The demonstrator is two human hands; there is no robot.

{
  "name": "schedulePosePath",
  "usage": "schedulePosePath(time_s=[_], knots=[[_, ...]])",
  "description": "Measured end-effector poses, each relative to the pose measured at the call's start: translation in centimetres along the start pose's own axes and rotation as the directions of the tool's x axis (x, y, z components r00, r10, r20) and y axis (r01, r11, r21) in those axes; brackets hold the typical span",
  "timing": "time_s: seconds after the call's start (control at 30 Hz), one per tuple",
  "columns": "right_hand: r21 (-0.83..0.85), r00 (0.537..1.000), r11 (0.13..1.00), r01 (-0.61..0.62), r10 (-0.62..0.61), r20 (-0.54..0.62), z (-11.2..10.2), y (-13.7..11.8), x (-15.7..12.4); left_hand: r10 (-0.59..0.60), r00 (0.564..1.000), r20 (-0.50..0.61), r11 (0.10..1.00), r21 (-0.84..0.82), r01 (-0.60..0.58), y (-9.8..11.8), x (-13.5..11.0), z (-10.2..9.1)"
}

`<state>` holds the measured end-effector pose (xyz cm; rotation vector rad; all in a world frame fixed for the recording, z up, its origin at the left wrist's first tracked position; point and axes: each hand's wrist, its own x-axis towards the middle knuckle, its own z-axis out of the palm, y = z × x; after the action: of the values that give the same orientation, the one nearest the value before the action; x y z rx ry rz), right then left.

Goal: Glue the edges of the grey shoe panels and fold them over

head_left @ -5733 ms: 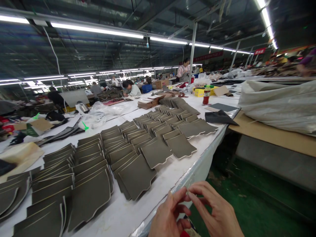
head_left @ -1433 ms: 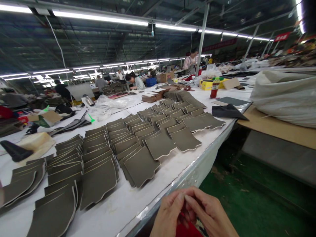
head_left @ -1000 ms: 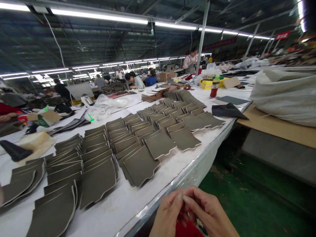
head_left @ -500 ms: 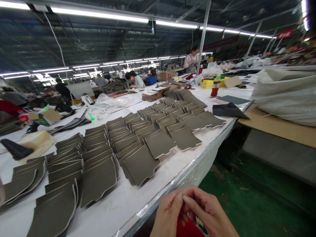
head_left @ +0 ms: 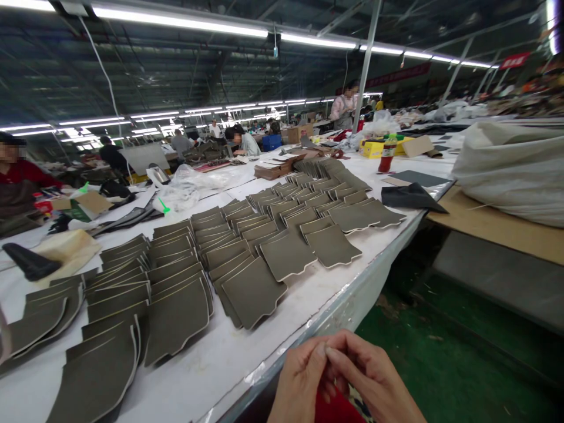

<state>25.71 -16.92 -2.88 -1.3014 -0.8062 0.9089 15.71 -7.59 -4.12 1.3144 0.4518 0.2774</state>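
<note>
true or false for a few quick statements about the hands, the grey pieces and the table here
1. The left hand and right hand meet fingertip to fingertip below the table's near edge. True.
2. The grey cut pieces lie in overlapping rows on the white table. True.
3. Both hands rest flat on the grey pieces. False: they are off the table and touch none of them.
4. A bottle with a green cap stands toward the far end of the table. True.
5. The floor beside the table is bare wood. False: it is green.
6. The big white sack sits on the grey pieces. False: it lies on a separate brown board to the right.
</note>
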Motion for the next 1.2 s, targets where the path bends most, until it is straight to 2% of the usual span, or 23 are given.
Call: schedulePosePath(time_s=[0.13,0.37,0.57,0.73,0.87,0.93,1.03,1.2], knots=[[-0.121,1.000,0.992,0.025,-0.024,0.006,0.0,-0.3,-0.1,-0.015,1.000,-0.005,1.000,-0.014,0.015,0.1,-0.1,0.0],[-0.199,0.996,0.976,0.084,-0.089,-0.016,0.1,-0.1,-0.2,0.056,0.998,-0.023,0.997,0.055,-0.055,0.5,-0.1,0.1],[-0.248,0.989,0.959,0.139,-0.147,-0.016,0.1,-0.2,-0.3,0.052,0.996,-0.078,0.997,0.054,-0.047,0.7,-0.1,0.2],[-0.422,0.981,0.890,0.171,-0.194,-0.011,0.2,-0.6,-0.6,0.082,0.979,-0.189,0.988,0.144,-0.055,0.4,-0.1,0.4],[-0.562,0.950,0.782,0.271,-0.312,0.023,0.1,0.7,-0.4,0.233,0.928,-0.292,0.944,0.295,-0.145,0.3,-0.2,0.5],[-0.605,0.931,0.731,0.316,-0.362,0.049,0.1,1.2,-0.4,0.292,0.914,-0.280,0.909,0.377,-0.175,0.5,-0.3,0.4],[-0.638,0.920,0.689,0.343,-0.383,0.082,0.0,1.1,-0.5,0.310,0.917,-0.251,0.876,0.449,-0.174,0.7,-0.6,0.3],[-0.688,0.945,0.656,0.311,-0.289,0.151,-0.1,-0.6,-0.7,0.352,0.907,-0.233,0.826,0.533,-0.184,0.4,-0.8,0.2]])
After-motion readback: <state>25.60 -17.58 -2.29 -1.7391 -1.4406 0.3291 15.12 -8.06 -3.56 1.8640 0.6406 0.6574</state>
